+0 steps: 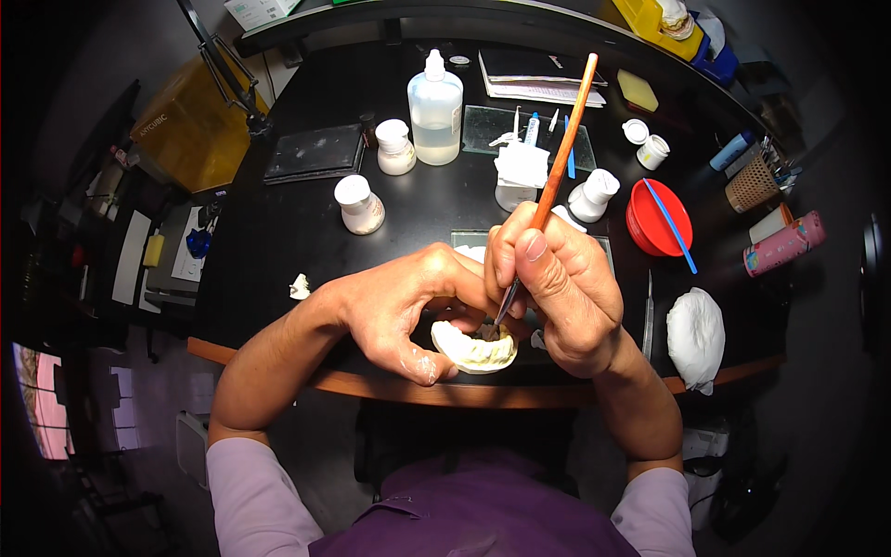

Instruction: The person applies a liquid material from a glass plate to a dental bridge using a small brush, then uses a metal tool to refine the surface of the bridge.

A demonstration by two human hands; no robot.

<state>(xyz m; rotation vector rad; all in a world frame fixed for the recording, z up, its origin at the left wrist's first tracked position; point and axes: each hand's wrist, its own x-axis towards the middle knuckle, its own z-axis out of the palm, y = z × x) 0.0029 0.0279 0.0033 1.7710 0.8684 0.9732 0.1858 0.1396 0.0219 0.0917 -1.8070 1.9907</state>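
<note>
My left hand [394, 306] is closed round a cream plaster dental cast [471, 355] near the table's front edge, thumb at its left end. White powder marks that thumb. In a pinch, my right hand [568, 292] grips a slim brush [569, 130] with an orange-brown wooden handle leaning up and to the right. Its dark, pointed tip reaches the inner side of the cast's tooth row; whether it touches I cannot tell. Fingers hide part of the cast's far side. Beneath the hands lies a glass plate [464, 237], mostly covered.
Beyond my hands stand white-capped jars [360, 206] and a clear squeeze bottle [434, 116]. At right are a red bowl [654, 227] with a blue stick across it, a metal instrument [649, 316] and a crumpled white cloth or tissue [696, 339]. A small plaster piece [299, 287] lies at left.
</note>
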